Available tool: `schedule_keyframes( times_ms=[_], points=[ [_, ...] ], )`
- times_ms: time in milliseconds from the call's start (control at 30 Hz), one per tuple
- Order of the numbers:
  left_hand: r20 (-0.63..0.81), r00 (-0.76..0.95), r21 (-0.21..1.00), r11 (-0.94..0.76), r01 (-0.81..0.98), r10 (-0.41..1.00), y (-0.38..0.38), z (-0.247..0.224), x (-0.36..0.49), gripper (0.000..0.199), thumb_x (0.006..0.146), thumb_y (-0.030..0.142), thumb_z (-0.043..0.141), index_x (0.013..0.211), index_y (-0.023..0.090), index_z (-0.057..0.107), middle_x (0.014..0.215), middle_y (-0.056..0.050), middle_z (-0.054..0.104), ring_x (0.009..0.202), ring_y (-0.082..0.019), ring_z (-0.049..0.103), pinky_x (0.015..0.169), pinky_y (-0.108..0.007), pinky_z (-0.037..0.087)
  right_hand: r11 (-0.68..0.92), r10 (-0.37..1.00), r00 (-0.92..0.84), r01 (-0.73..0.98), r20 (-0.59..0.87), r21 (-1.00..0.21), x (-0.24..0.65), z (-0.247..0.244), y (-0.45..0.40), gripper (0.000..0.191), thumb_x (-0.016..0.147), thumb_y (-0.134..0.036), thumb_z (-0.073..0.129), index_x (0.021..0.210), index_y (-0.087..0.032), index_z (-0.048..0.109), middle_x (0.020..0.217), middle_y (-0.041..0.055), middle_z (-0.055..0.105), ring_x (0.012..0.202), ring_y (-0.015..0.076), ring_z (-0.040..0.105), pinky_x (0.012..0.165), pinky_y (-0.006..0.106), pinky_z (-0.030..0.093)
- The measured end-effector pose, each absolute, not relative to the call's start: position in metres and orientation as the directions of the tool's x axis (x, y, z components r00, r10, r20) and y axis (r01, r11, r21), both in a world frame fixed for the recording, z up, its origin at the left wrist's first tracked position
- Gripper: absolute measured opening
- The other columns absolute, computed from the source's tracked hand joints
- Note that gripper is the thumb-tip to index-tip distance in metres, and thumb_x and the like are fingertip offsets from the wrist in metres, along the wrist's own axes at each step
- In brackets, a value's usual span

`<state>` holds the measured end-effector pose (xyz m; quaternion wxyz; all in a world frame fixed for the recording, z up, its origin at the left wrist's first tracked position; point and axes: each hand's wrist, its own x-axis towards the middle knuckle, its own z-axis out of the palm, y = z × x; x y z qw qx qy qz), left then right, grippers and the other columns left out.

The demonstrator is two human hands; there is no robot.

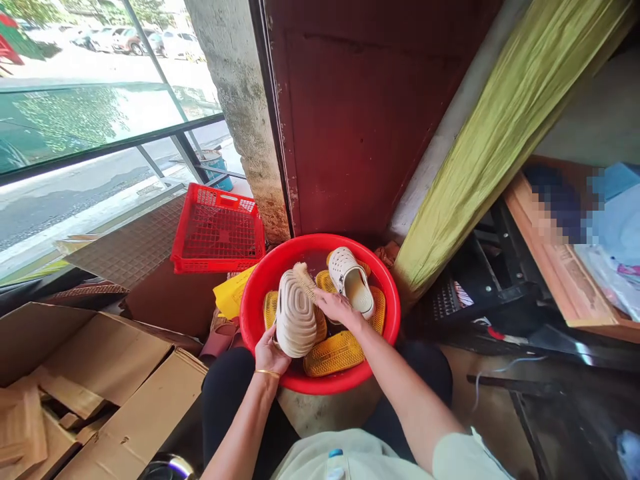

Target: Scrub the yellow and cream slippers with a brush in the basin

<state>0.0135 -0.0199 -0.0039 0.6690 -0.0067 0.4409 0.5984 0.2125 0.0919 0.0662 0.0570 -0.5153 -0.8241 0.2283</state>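
A cream clog [296,317], its ridged sole facing up, is in my left hand [271,353], which grips it by the near left edge. My right hand [337,308] is closed on a light-bristled brush [304,280] that meets the clog's right side. Below both hands sits a round red basin [394,293]. A second cream clog [351,280], upright with holes on its top, rests in the basin just beyond my right hand. Several yellow patterned soles or slippers [336,353] lie around it in the basin.
Beyond the basin at left stands a red plastic crate [220,230], with a yellow packet [234,293] beside the rim. Cardboard boxes [140,407] fill the lower left. A dark red door [365,127] is ahead, a yellow-green curtain [480,160] and wooden table [565,267] to the right.
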Motion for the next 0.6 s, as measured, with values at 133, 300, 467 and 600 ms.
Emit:
schedule_keyframes(
  times_ms=[133,300,467,600],
  points=[
    [-0.589,-0.150,0.525,0.235,-0.818,0.794,-0.020,-0.007,0.015,0.035,0.084,0.042,0.067,0.113,0.024,0.076,0.104,-0.012,0.080,0.120,-0.037,0.069,0.097,-0.058,0.058,0.405,0.848,-0.514,0.784,-0.127,-0.470,0.221,0.057,0.078,0.049,0.105,-0.033,0.045,0.152,-0.029,0.056,0.111,0.0082,0.080,0.102,0.0275,0.075,0.091,0.038,0.055],
    [-0.579,-0.217,0.556,0.185,-0.811,0.786,-0.009,-0.007,0.025,0.041,0.089,0.050,0.061,0.115,0.022,0.074,0.110,-0.010,0.079,0.122,-0.034,0.068,0.098,-0.049,0.060,0.556,0.748,-0.663,0.647,-0.025,-0.522,0.255,0.045,0.007,0.047,0.103,-0.045,0.051,0.149,-0.042,0.057,0.108,0.0020,0.080,0.093,0.0236,0.075,0.086,0.031,0.055],
    [-0.525,-0.375,0.807,0.308,-0.504,0.764,-0.021,-0.013,0.032,0.068,0.080,0.051,0.078,0.138,0.022,0.058,0.138,-0.016,0.067,0.136,-0.036,0.058,0.107,-0.049,0.053,0.507,0.780,-0.622,0.694,-0.071,-0.512,0.288,0.035,-0.029,0.050,0.103,-0.039,0.045,0.152,-0.037,0.056,0.110,0.0058,0.080,0.093,0.0238,0.074,0.083,0.033,0.056],
    [-0.095,-0.510,0.967,0.201,0.156,0.855,-0.018,-0.007,0.009,0.081,0.075,0.041,0.081,0.146,0.019,0.050,0.157,-0.019,0.049,0.154,-0.036,0.035,0.126,-0.051,0.029,0.488,0.788,-0.616,0.639,-0.015,-0.595,0.290,0.030,-0.036,0.049,0.100,-0.038,0.049,0.148,-0.041,0.060,0.108,0.0039,0.081,0.093,0.0261,0.076,0.080,0.036,0.056]
  ],
)
